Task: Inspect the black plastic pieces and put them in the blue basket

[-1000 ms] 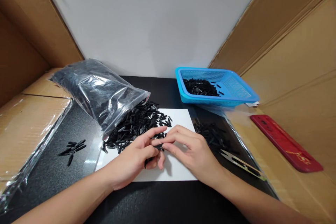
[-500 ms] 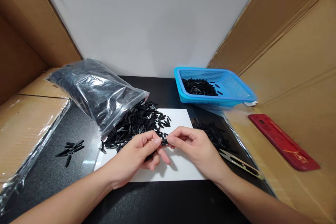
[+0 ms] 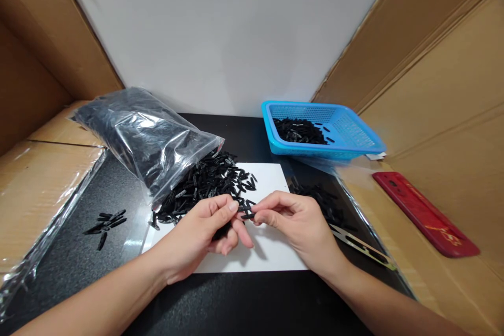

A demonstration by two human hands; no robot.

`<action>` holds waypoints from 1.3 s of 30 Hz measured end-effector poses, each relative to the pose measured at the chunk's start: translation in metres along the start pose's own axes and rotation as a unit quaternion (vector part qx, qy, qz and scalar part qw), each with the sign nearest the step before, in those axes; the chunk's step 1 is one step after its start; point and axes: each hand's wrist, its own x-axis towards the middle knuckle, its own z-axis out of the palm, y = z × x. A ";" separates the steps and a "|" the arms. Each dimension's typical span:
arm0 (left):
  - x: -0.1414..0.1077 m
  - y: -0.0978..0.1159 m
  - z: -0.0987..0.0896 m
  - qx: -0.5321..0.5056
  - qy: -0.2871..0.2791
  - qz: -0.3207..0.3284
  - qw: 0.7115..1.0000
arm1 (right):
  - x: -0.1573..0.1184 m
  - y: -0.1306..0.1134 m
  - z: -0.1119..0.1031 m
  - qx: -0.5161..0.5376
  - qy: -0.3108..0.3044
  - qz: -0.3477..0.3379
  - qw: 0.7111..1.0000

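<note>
My black worktop (image 3: 236, 304) runs back to a plain white wall (image 3: 236, 26), with brown cardboard (image 3: 441, 63) standing on both sides of me. A white sheet (image 3: 268, 181) lies in front of me, partly under a heap of slim black pieces (image 3: 207, 181); a bulging clear plastic bag (image 3: 145, 136) lies to its left, a blue basket (image 3: 338, 151) back right. Over the sheet, my right hand (image 3: 293, 218) pinches one black piece (image 3: 247, 216); my left hand (image 3: 216, 223) curls beside it, its grip too hidden to tell.
</note>
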 end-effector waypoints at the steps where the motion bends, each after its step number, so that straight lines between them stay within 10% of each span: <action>1: 0.000 0.000 0.000 -0.003 0.002 0.000 1.000 | 0.000 0.000 0.000 -0.008 0.005 -0.009 1.000; 23: 0.002 -0.002 -0.003 0.080 0.022 0.058 0.995 | -0.005 0.005 -0.001 -0.170 0.048 -0.208 0.962; 39: 0.002 0.000 -0.005 0.170 0.035 0.089 0.981 | -0.003 0.003 0.002 -0.145 0.021 -0.136 0.980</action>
